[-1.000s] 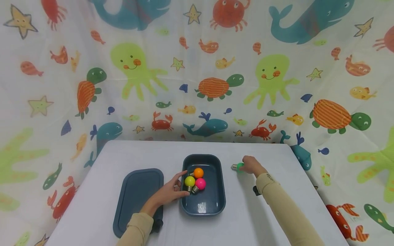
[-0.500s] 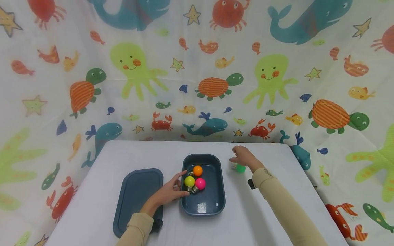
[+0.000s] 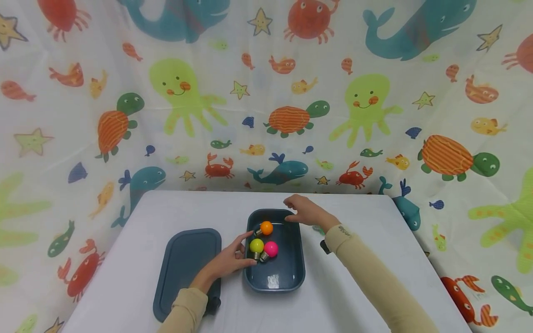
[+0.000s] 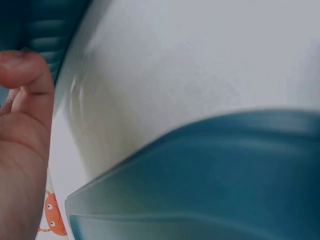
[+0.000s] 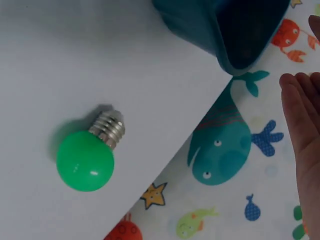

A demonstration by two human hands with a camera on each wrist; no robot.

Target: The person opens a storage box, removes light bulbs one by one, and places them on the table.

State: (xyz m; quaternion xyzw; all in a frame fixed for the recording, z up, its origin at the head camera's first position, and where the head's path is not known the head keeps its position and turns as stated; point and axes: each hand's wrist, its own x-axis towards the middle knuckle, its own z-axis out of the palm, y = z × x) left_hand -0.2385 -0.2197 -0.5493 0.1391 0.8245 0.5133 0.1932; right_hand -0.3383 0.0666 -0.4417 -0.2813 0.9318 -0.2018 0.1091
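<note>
A dark blue rectangular container (image 3: 275, 282) holds an orange bulb (image 3: 266, 228), a yellow bulb (image 3: 257, 246) and a pink bulb (image 3: 271, 249). My left hand (image 3: 226, 261) grips the container's left rim, its thumb and forefinger reaching over the edge. Above the container's far right corner is my right hand (image 3: 306, 212), holding nothing, with thumb and fingers apart. Beside the container lies a green light bulb (image 5: 86, 160) on the table, its metal screw base in full sight in the right wrist view. In the head view my right wrist covers most of it.
A flat dark blue lid (image 3: 189, 259) lies on the table to the left, partly under my left forearm. The white-covered table (image 3: 345, 286) ends at the back against a curtain (image 3: 266, 129) printed with sea animals.
My right hand has let go of the green bulb, leaving it on the table, and moved left to the container. The orange bulb has shifted slightly away from me. My left hand stays put.
</note>
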